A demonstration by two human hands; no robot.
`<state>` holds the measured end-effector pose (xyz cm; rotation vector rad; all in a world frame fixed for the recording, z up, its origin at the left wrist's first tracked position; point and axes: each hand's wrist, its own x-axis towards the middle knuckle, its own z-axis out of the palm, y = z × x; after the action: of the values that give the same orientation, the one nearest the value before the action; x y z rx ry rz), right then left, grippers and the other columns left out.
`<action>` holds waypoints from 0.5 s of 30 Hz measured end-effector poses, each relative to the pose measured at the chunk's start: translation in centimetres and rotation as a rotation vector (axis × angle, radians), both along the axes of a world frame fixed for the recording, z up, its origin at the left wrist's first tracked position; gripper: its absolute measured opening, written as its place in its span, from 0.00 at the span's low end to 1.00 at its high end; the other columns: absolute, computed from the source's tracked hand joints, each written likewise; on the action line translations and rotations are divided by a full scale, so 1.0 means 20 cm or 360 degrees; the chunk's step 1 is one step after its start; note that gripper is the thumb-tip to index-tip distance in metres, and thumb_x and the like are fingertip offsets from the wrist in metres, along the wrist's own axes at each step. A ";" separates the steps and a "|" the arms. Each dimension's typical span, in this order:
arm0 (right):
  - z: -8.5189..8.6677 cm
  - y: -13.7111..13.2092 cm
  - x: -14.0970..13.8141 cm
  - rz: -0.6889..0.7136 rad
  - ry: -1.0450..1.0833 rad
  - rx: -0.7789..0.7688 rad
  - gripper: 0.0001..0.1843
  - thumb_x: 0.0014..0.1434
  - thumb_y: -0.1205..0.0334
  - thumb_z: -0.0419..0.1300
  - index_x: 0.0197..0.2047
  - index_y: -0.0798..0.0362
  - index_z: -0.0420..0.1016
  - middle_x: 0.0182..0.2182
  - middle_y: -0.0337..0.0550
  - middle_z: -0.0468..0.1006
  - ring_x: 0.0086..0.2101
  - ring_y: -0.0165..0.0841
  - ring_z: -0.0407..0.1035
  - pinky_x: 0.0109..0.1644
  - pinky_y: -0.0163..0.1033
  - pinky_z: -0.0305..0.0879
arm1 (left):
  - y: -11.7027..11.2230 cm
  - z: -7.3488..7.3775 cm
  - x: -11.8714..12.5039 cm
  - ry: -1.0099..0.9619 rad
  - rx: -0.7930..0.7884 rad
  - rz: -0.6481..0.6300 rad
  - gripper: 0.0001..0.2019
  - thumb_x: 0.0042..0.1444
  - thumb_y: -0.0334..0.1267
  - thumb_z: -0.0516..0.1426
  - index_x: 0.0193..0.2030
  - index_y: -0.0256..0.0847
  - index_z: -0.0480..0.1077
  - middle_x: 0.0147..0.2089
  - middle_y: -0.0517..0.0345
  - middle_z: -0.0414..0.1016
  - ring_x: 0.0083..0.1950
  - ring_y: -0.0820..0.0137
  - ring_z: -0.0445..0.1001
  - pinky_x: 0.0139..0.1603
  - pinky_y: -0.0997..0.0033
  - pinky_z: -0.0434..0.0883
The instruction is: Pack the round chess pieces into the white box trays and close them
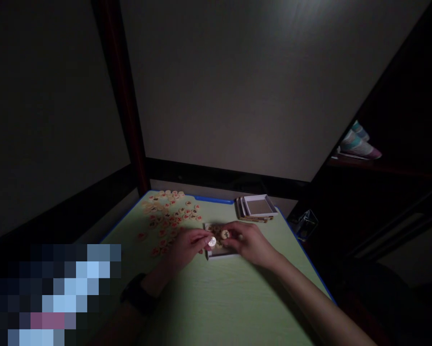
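Between the thumb and fingers of my left hand (189,245) is a round, pale Chinese chess piece (212,241) with a dark character. My right hand (250,240) pinches another Chinese chess piece (225,234), also marked in a dark character. Both pieces are held close together over a shallow open box (223,254) with a pale rim. Several pieces lie inside the box, partly hidden by my fingers. Left of the box, many loose pieces (176,218) are spread over the green table, most with red characters and some with dark ones.
Shallow white-rimmed boxes (261,206) are stacked at the table's back right. The green table (205,298) has a blue edge and stands by a wall (223,96). A wire-like holder (307,225) is beyond the right edge, and a colourful bundle (360,142) rests on a shelf.
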<state>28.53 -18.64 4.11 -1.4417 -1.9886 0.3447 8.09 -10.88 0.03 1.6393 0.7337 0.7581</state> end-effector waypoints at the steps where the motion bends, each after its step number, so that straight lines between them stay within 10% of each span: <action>1: 0.00 0.00 0.02 -0.0085 -0.0019 -0.0049 0.11 0.56 0.69 0.66 0.43 0.54 0.79 0.35 0.43 0.82 0.34 0.33 0.73 0.39 0.34 0.65 | 0.01 0.00 0.00 0.0020 0.0015 0.0040 0.18 0.51 0.50 0.62 0.40 0.38 0.79 0.36 0.50 0.83 0.35 0.64 0.80 0.31 0.71 0.73; 15: -0.05 -0.01 -0.08 -0.0295 -0.0474 -0.0423 0.13 0.55 0.49 0.69 0.33 0.50 0.82 0.31 0.44 0.83 0.32 0.37 0.75 0.32 0.35 0.56 | 0.05 0.00 -0.04 -0.0014 -0.0097 0.0310 0.21 0.48 0.53 0.62 0.39 0.37 0.78 0.33 0.53 0.82 0.37 0.62 0.81 0.39 0.65 0.77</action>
<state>26.86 -18.89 3.05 -1.9265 -2.0751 0.3379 7.24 -9.93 0.10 1.5232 0.9109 0.8716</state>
